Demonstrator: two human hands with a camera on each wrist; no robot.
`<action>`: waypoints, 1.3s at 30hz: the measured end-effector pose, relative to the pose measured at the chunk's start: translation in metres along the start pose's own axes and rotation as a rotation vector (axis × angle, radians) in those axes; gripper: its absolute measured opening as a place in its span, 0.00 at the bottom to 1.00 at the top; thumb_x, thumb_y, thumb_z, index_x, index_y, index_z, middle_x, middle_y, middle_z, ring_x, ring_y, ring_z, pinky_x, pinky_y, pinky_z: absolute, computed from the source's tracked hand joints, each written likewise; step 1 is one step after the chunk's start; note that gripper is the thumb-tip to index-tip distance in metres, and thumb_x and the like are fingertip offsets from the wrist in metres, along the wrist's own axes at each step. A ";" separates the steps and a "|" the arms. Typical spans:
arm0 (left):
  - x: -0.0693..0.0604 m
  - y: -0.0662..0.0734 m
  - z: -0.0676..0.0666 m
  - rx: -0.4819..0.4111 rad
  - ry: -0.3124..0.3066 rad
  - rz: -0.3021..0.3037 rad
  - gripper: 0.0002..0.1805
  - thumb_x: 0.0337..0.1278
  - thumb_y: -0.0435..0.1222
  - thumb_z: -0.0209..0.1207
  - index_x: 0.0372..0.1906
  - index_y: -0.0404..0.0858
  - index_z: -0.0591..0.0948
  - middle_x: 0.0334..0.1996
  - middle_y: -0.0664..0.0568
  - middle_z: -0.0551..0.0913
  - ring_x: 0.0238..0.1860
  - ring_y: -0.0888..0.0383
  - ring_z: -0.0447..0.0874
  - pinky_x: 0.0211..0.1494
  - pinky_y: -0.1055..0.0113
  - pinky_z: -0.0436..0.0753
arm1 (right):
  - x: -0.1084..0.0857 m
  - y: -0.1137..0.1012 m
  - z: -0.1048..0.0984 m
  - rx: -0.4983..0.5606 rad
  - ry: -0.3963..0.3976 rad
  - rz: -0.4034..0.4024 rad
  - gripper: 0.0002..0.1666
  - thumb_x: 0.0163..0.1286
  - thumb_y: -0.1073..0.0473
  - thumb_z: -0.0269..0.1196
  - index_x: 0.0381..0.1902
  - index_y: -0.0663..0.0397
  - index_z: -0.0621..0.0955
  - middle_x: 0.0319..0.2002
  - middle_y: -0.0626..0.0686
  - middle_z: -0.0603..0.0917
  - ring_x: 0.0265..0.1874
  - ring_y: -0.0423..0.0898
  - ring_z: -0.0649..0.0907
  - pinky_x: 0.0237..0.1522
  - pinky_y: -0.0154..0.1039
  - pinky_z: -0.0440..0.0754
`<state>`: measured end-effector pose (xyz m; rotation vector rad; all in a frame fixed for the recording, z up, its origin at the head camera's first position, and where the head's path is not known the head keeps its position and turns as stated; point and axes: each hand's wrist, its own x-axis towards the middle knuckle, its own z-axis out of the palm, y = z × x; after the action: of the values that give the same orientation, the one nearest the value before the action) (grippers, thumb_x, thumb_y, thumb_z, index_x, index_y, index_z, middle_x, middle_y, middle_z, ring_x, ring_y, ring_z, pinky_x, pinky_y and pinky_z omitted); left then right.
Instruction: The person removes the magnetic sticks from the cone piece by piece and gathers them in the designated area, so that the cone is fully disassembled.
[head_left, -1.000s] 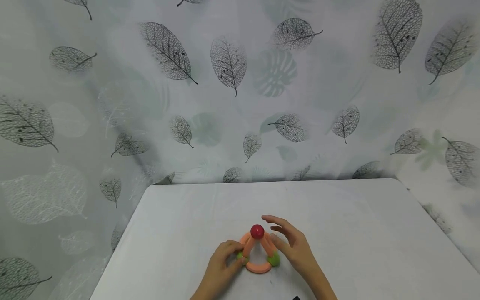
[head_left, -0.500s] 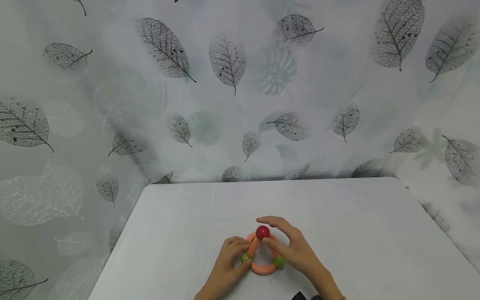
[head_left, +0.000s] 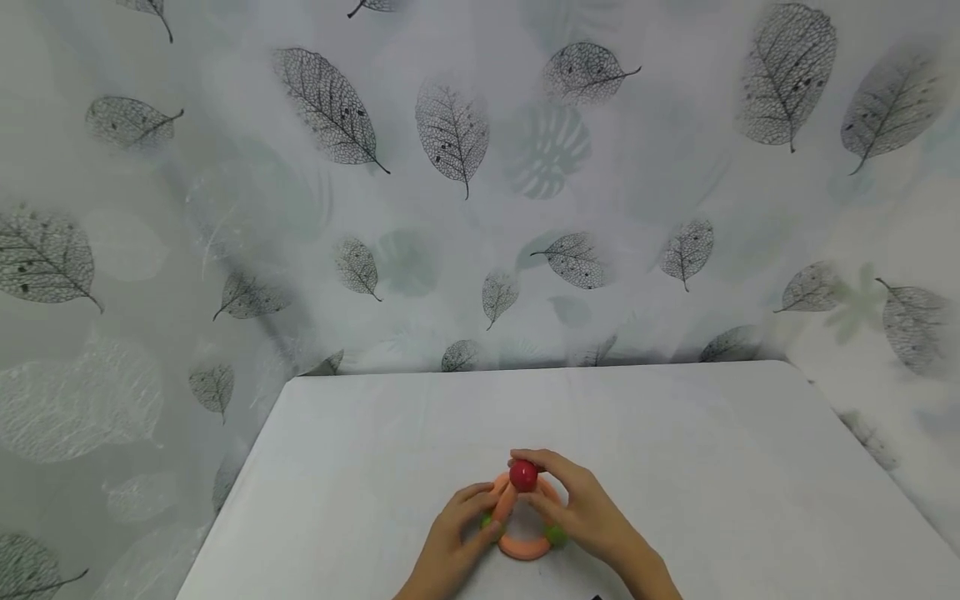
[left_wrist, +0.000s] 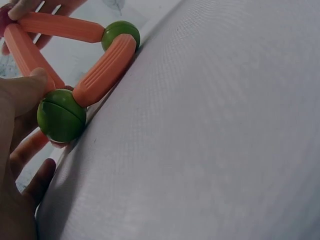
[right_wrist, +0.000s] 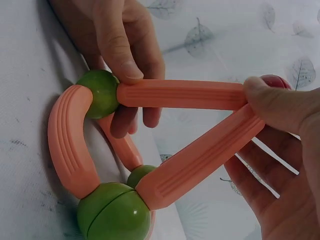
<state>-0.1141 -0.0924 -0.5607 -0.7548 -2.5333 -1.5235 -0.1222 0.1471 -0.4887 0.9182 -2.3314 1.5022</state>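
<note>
On the white table stands a frame of orange rods (right_wrist: 185, 95) joined by green balls (right_wrist: 114, 211), a red ball (head_left: 523, 476) at its top. My left hand (head_left: 453, 533) grips the rod by the left green ball (left_wrist: 62, 116), thumb on one side, fingers behind. At the top, my right hand (head_left: 592, 508) pinches the red ball and the rod ends between thumb and fingers. Curved orange pieces (left_wrist: 106, 70) lie along the table between the green balls. A third green ball (right_wrist: 141, 175) shows partly behind a rod in the right wrist view.
The white table (head_left: 360, 450) reaches back to a pale curtain (head_left: 465, 225) printed with leaves, which also hangs along both sides. A small dark object (head_left: 597, 597) shows at the bottom edge of the head view.
My right hand has moved in from beside the red ball and closed its thumb and fingers on it. The frame has shifted slightly to the right in view; my left hand keeps its grip.
</note>
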 end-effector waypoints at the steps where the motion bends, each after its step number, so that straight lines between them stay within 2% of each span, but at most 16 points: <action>1: -0.001 0.000 0.000 -0.002 -0.003 -0.011 0.17 0.72 0.45 0.63 0.62 0.58 0.83 0.67 0.53 0.81 0.68 0.51 0.79 0.69 0.60 0.80 | 0.000 0.000 0.001 -0.016 0.000 -0.003 0.31 0.69 0.65 0.70 0.69 0.50 0.77 0.61 0.52 0.86 0.60 0.40 0.85 0.65 0.30 0.78; 6: -0.004 -0.003 -0.001 -0.009 -0.008 -0.052 0.15 0.71 0.46 0.63 0.58 0.59 0.84 0.67 0.56 0.80 0.69 0.51 0.79 0.70 0.60 0.80 | 0.001 -0.001 0.005 -0.071 0.015 -0.022 0.31 0.66 0.67 0.72 0.67 0.52 0.78 0.58 0.54 0.88 0.56 0.42 0.86 0.63 0.30 0.80; 13: 0.001 -0.002 0.000 -0.019 -0.009 -0.047 0.14 0.71 0.46 0.63 0.57 0.62 0.84 0.65 0.61 0.82 0.70 0.52 0.78 0.71 0.56 0.79 | 0.003 -0.002 0.003 -0.073 0.080 -0.066 0.35 0.57 0.74 0.75 0.63 0.54 0.81 0.54 0.52 0.89 0.51 0.43 0.88 0.61 0.27 0.80; 16: 0.002 -0.001 0.001 -0.023 -0.011 -0.055 0.14 0.70 0.45 0.64 0.57 0.61 0.85 0.64 0.59 0.83 0.69 0.51 0.79 0.70 0.55 0.79 | 0.002 -0.002 0.003 -0.064 0.104 -0.088 0.34 0.57 0.74 0.75 0.62 0.54 0.82 0.53 0.52 0.90 0.51 0.43 0.89 0.60 0.26 0.80; 20: 0.000 -0.002 0.001 -0.006 -0.001 -0.020 0.15 0.70 0.44 0.64 0.58 0.59 0.84 0.65 0.55 0.83 0.68 0.50 0.80 0.69 0.57 0.81 | 0.001 -0.001 0.004 -0.060 0.126 -0.103 0.32 0.58 0.71 0.75 0.61 0.54 0.82 0.52 0.53 0.90 0.49 0.43 0.89 0.60 0.25 0.80; 27: 0.001 -0.002 0.000 -0.003 -0.034 -0.014 0.18 0.71 0.45 0.62 0.63 0.60 0.83 0.67 0.57 0.81 0.70 0.51 0.78 0.70 0.55 0.80 | -0.001 -0.001 0.007 -0.025 0.142 -0.018 0.27 0.62 0.65 0.75 0.59 0.47 0.84 0.52 0.47 0.91 0.50 0.39 0.89 0.60 0.28 0.81; 32: -0.002 -0.003 -0.001 -0.015 -0.035 -0.031 0.17 0.70 0.45 0.63 0.61 0.59 0.83 0.66 0.58 0.82 0.70 0.51 0.78 0.70 0.56 0.79 | -0.002 0.000 0.011 -0.006 0.143 -0.013 0.25 0.63 0.65 0.75 0.57 0.48 0.84 0.50 0.48 0.91 0.51 0.40 0.89 0.59 0.29 0.82; 39: -0.001 -0.004 0.000 -0.005 -0.020 0.010 0.16 0.69 0.44 0.63 0.59 0.60 0.84 0.62 0.62 0.84 0.71 0.52 0.77 0.71 0.56 0.79 | -0.001 -0.002 0.012 -0.018 0.163 0.020 0.24 0.63 0.63 0.75 0.56 0.44 0.85 0.49 0.45 0.91 0.51 0.40 0.89 0.59 0.30 0.83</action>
<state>-0.1155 -0.0946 -0.5644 -0.7855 -2.5370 -1.5280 -0.1183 0.1364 -0.4933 0.7401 -2.2406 1.5007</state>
